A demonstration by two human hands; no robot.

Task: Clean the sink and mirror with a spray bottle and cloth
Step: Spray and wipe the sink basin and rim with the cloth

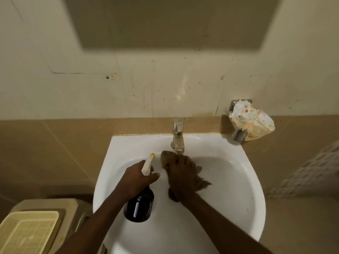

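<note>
Left hand (140, 177) has its fingers wrapped round the neck of a dark glass spray bottle with a white nozzle (139, 206), held over the white ceramic sink (244, 189). Right hand (180, 176) presses a brown rag (200, 184) against the basin — fingers spread flat on it, just below the chrome tap (178, 138).

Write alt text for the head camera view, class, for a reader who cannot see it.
Seen from above, a person's right hand presses a brown cloth into a white sink just below the tap, while the left hand grips a dark spray bottle over the basin. A crumpled stained wrapper sits on a wall fixture at right.
</note>
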